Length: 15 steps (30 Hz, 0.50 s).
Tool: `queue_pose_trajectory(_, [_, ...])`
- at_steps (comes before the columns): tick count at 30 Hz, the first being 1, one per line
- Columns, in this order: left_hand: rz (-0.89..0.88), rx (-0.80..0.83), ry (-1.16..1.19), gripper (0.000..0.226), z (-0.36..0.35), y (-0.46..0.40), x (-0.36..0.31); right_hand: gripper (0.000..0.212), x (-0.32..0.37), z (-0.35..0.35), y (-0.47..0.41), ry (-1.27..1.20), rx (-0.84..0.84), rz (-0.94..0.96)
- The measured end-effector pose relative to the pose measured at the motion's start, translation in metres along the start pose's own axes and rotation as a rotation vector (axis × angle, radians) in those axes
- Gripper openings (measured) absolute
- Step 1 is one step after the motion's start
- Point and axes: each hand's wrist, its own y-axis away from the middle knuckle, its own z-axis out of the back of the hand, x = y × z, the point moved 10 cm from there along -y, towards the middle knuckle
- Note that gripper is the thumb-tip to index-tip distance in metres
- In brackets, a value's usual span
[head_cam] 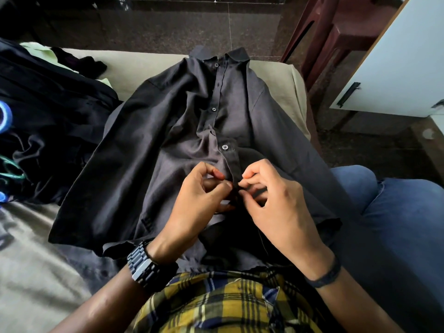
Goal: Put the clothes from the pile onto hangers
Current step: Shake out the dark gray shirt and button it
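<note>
A dark grey button-up shirt [168,145] lies front-up on the bed and across my lap, collar pointing away from me. Its upper buttons look fastened. My left hand [199,203] pinches the left edge of the shirt's front placket low down. My right hand [271,203] pinches the right edge at the same spot, fingertips almost meeting the left hand's. A pile of dark clothes [48,116] sits at the left of the bed, with blue and green hangers [7,150] partly showing at the left edge.
The bed has a beige sheet [283,75]. A light green garment [40,54] and a small black item [86,64] lie at its far left. A brown chair [336,32] and a white cabinet door [396,63] stand to the right on the dark floor.
</note>
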Motion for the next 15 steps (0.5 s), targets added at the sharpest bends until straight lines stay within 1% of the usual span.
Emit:
queue_pose_trajectory(4, [-0.025,0.009,-0.042,0.028,0.000,-0.002,0.000,0.028,-0.001,-0.002,-0.002,-0.023,0.020,0.009])
queue_pose_trajectory(7, [-0.053,0.016,-0.028,0.028,0.001,-0.006,-0.001,0.030,-0.007,-0.001,-0.004,-0.141,0.025,-0.053])
queue_pose_trajectory(9, [-0.078,0.044,-0.003,0.029,0.000,-0.009,-0.004,0.029,-0.017,0.000,-0.005,-0.252,0.026,-0.150])
queue_pose_trajectory(11, [-0.098,0.085,0.002,0.029,-0.003,-0.012,-0.008,0.028,-0.031,-0.003,-0.008,-0.431,0.036,-0.286])
queue_pose_trajectory(13, [-0.110,0.118,-0.033,0.028,-0.005,-0.015,-0.010,0.028,-0.044,-0.008,-0.009,-0.613,0.048,-0.420])
queue_pose_trajectory(15, [-0.111,0.132,-0.063,0.028,-0.007,-0.019,-0.010,0.027,-0.054,-0.014,-0.009,-0.745,0.050,-0.532])
